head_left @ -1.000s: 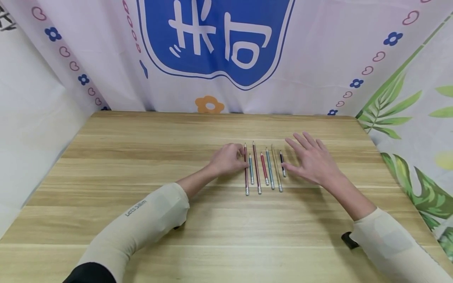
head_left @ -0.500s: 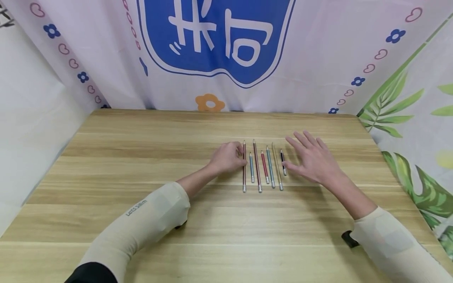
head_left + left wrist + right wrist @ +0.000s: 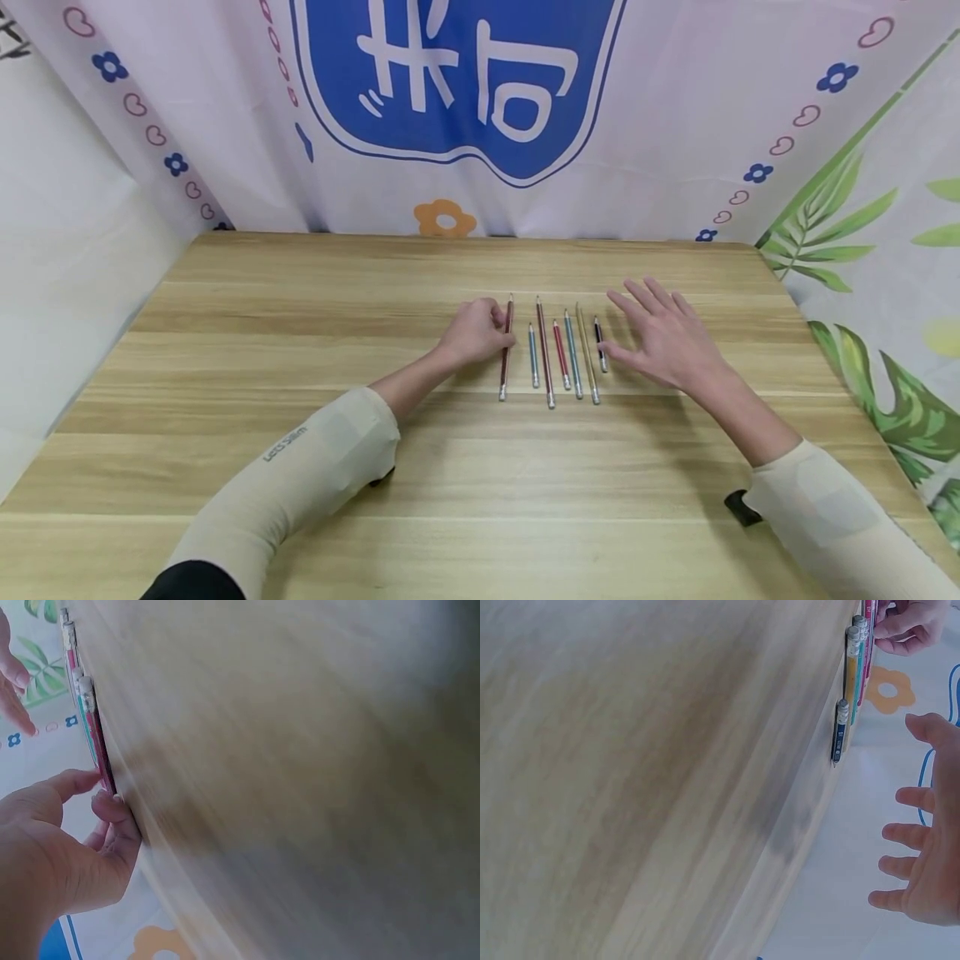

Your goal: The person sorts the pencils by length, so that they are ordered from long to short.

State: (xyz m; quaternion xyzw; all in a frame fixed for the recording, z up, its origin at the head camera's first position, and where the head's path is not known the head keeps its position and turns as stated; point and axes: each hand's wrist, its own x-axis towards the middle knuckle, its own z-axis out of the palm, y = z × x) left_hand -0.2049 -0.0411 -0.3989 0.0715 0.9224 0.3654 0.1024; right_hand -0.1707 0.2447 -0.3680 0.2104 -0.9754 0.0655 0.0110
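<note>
Leftmost dark-red pencil (image 3: 506, 367): slim, straight glossy shaft, silvery ferrule, lying at a slight tilt at the left end of the row. Left hand (image 3: 474, 332): curled, thumb and finger pinching this pencil. To its right, roughly parallel and spaced apart: short blue pencil (image 3: 533, 358), second long dark-red pencil (image 3: 545, 358), short red pencil (image 3: 561, 354), long blue pencil (image 3: 573, 354), yellowish pencil (image 3: 587, 354), short dark pencil (image 3: 598, 331). Right hand (image 3: 663, 342): fingers spread, grasping nothing, thumb near the dark pencil. Hands apart, row between them. Tabletop (image 3: 420, 467): smooth, banded wood grain. Sleeves (image 3: 330, 450): beige, creased fabric. Backdrop (image 3: 652, 167): printed cloth, softly folded.
</note>
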